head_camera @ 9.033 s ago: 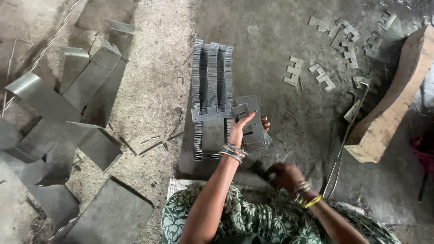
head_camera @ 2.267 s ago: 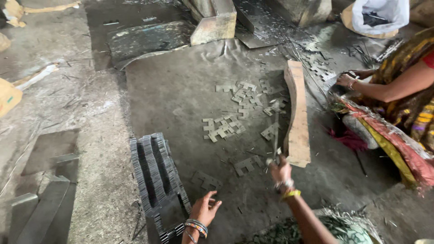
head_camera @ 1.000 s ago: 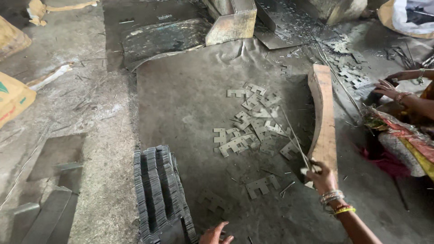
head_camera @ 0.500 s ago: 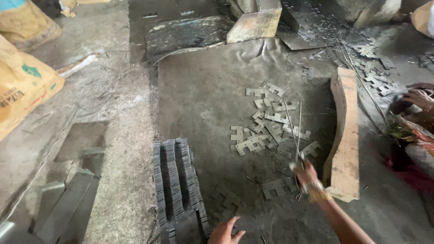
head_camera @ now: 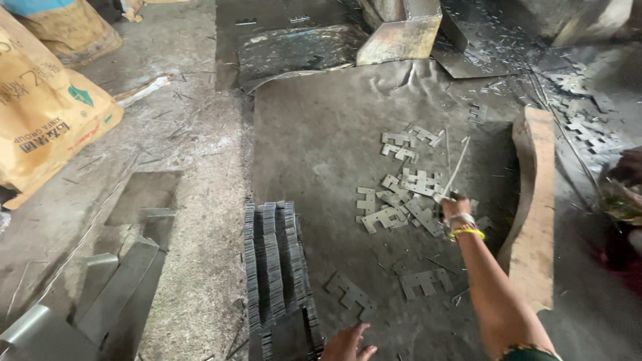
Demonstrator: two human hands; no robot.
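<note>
Head view, looking down at a grey mat (head_camera: 321,134) spread on a workshop floor. The right hand (head_camera: 453,207) is stretched out toward 2 o'clock, fingers closed around the lower end of a thin metal rod (head_camera: 457,170) whose tip slants away toward 1 o'clock. Half a second earlier that hand sat nearer the wooden plank (head_camera: 533,214); now it has moved in over the loose scatter of small flat metal plates (head_camera: 404,197), touching or just above them. The left hand (head_camera: 346,344) lies at 6 o'clock, fingers loosely spread, just beside the upright stack of plates (head_camera: 274,267), where it was before. A tan sack (head_camera: 47,113) sits at 10 o'clock, bent metal sheets (head_camera: 114,294) at 8 o'clock. Another person's arm shows at the right edge.
</note>
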